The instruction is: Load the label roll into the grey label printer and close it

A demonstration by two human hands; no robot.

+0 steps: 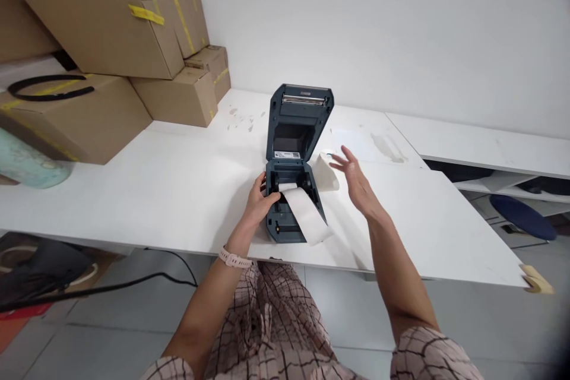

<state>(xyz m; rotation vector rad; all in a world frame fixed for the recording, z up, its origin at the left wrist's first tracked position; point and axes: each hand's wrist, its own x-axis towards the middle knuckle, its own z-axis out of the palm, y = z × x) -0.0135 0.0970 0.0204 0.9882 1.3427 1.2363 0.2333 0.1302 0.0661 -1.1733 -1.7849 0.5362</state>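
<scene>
A dark blue-grey label printer (299, 113) stands on the white table with its lid raised. From a small white roll of label paper (287, 186) in its bay, a strip of paper (307, 217) runs out over the front right edge. My left hand (259, 200) grips the printer's left side wall, fingers outside and thumb over the rim beside the roll. To the right of the printer, my right hand (354, 181) is raised with its fingers spread, holding nothing. A curled piece of white paper (327, 175) lies between that hand and the printer.
Cardboard boxes (102, 29) are stacked at the left, with a black band (48, 95) on one. A pale green cylindrical object (33, 160) is at the left edge. Beyond the table's right side are a shelf (499, 148) and a blue stool (523, 217).
</scene>
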